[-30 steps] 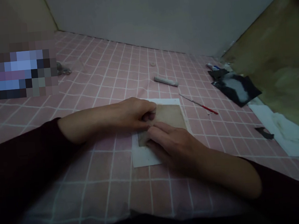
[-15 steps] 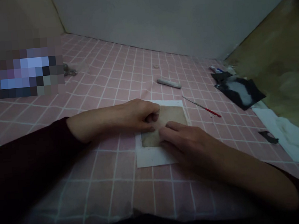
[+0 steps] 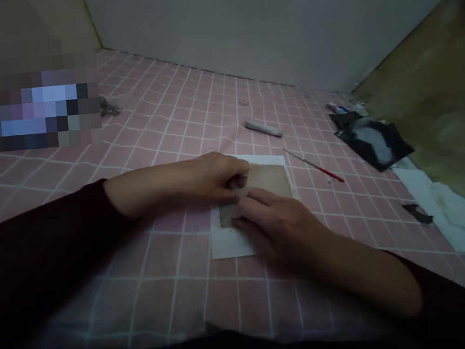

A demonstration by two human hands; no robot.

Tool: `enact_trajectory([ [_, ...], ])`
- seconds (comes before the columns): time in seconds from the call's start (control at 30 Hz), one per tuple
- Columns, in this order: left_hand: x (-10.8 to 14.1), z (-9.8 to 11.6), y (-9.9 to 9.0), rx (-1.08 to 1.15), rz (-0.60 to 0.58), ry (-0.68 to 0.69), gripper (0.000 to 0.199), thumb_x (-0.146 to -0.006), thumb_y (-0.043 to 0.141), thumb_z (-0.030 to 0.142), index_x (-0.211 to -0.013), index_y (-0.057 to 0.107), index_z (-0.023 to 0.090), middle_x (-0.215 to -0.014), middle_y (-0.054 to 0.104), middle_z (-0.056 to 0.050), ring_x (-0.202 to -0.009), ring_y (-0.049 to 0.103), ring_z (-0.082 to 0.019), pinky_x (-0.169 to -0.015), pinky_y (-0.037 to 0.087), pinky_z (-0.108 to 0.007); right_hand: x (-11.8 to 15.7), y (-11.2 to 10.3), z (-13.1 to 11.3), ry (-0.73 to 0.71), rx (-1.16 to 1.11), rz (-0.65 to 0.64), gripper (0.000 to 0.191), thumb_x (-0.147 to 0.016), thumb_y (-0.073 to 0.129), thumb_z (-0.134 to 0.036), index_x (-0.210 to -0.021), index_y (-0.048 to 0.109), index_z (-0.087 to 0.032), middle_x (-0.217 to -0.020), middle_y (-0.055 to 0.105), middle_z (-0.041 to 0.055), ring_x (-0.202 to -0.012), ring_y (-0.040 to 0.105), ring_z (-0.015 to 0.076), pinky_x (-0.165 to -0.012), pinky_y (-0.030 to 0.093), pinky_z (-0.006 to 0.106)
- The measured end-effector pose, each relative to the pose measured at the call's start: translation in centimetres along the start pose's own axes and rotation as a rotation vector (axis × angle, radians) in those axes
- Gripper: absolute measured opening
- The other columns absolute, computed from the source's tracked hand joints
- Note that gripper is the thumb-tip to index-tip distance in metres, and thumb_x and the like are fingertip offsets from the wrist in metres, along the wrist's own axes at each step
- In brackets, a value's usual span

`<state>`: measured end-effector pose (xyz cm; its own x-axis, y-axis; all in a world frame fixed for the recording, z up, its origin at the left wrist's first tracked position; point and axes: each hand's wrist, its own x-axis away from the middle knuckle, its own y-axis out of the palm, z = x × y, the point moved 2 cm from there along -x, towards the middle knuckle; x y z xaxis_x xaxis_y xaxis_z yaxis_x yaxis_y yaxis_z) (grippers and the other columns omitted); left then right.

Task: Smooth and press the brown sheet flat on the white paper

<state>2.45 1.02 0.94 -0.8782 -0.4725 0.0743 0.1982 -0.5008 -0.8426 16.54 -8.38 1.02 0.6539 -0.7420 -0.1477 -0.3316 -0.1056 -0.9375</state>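
A greyish-beige square sheet [image 3: 271, 179] lies on a larger white sheet [image 3: 232, 244] on the pink checked cloth. My left hand [image 3: 224, 176] is over the upper left of the square, fingers curled in and closed. My right hand [image 3: 275, 217] comes from the right, its fingers pinched together close to my left thumb. The fingertips of both hands nearly meet above the square. Whatever they hold between them is too small and dark to make out.
A grey tube [image 3: 264, 129] and a thin tool with a red handle [image 3: 324, 171] lie beyond the sheets. At the right are black pieces with white powder [image 3: 376, 143], a torn dark scrap [image 3: 418, 213] and white paper [image 3: 443, 213]. A blurred patch covers the far left.
My right hand has moved left and slightly up, closer to my left fingers. My left hand has hardly moved.
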Motion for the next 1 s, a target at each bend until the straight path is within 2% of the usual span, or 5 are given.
enact_trajectory([
  [0.13,-0.09,-0.05,0.04,0.005,-0.006,-0.010,0.010,-0.077,0.050,0.025,-0.083,0.055,0.018,-0.072,0.056,0.003,-0.061,0.047,-0.008,-0.056,0.031,-0.021,-0.28,0.46,-0.24,-0.105,-0.026,0.022,0.017,-0.088,0.040,-0.009,-0.081,0.054,-0.015,-0.083,0.055,0.0060,-0.072,0.049,0.0142,-0.067,0.043,0.027],
  [0.23,-0.16,0.05,-0.03,-0.008,-0.010,-0.006,0.011,-0.075,0.054,0.025,-0.083,0.054,0.018,-0.073,0.056,0.003,-0.061,0.047,-0.008,-0.057,0.032,-0.021,0.09,-0.03,0.06,-0.040,0.038,-0.080,0.014,-0.086,0.041,-0.008,-0.081,0.051,-0.017,-0.084,0.054,0.0044,-0.065,0.046,0.0121,-0.059,0.039,0.025],
  [0.63,0.13,-0.24,0.25,0.033,0.033,0.045,0.010,-0.076,0.053,0.027,-0.080,0.053,0.019,-0.072,0.056,0.002,-0.061,0.048,-0.009,-0.054,0.031,-0.022,-0.16,-0.08,0.05,0.002,0.005,-0.130,0.014,-0.085,0.041,-0.006,-0.079,0.048,-0.018,-0.084,0.053,0.0042,-0.064,0.047,0.0117,-0.059,0.041,0.025],
  [0.83,-0.04,-0.86,0.60,0.057,0.043,0.043,0.008,-0.076,0.051,0.025,-0.082,0.054,0.020,-0.072,0.058,0.003,-0.060,0.048,-0.009,-0.054,0.031,-0.022,-0.59,0.09,-0.31,-0.114,-0.009,-0.059,0.011,-0.084,0.042,-0.007,-0.083,0.047,-0.017,-0.083,0.051,0.0039,-0.067,0.044,0.0133,-0.061,0.039,0.027],
  [1.0,0.11,-0.82,0.56,0.054,0.052,0.072,0.009,-0.078,0.051,0.028,-0.081,0.053,0.020,-0.072,0.057,0.002,-0.060,0.048,-0.009,-0.054,0.032,-0.022,-0.28,-0.41,0.06,-0.007,-0.030,-0.184,0.015,-0.084,0.041,-0.004,-0.086,0.045,-0.018,-0.085,0.050,0.0020,-0.064,0.044,0.0108,-0.058,0.037,0.024],
])
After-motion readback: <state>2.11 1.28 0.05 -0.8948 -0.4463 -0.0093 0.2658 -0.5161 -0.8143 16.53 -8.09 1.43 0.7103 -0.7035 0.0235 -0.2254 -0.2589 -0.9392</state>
